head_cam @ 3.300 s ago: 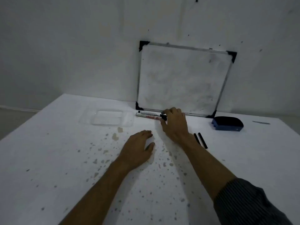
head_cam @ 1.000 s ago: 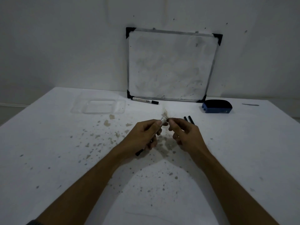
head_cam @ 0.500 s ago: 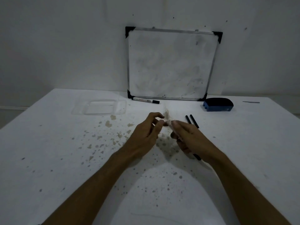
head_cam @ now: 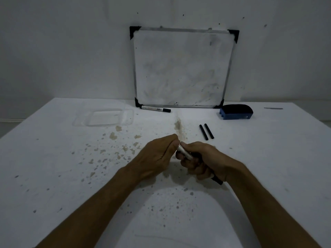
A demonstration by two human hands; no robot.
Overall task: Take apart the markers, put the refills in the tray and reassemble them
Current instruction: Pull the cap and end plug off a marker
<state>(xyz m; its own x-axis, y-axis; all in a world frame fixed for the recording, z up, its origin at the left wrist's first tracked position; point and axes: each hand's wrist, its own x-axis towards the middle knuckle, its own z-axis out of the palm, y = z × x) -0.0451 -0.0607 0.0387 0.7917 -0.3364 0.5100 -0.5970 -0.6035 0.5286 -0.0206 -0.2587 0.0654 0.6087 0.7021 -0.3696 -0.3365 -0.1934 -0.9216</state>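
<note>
**Both hands closed on 1 marker above the counter**

Right hand [head_cam: 206, 161] clenched around a marker [head_cam: 184, 152], pale barrel angled up toward the left, black end [head_cam: 217, 180] poking out below the heel of the palm. Left hand [head_cam: 157, 156] curled shut at the barrel's upper tip, fingertips pinching there; exactly what is pinched, hidden by the fingers. Both held just above the stained white counter [head_cam: 53, 167], well in front of the whiteboard [head_cam: 180, 68].

Whiteboard leaning upright against the wall at the far edge of the counter. Second marker [head_cam: 155, 108] lying flat just in front of the whiteboard's lower left corner, black cap pointing right. Clear tray [head_cam: 104, 119] to the left of the whiteboard and a little nearer, nothing discernible inside. Blue eraser [head_cam: 236, 112] beside the whiteboard's lower right corner. 2 black refills [head_cam: 206, 131] lying side by side, close together and parallel, on the counter in front of the whiteboard's right half, between it and the right hand, outside the tray. Brown splatter spread across the counter in front of the whiteboard, thickest around the hands
</note>
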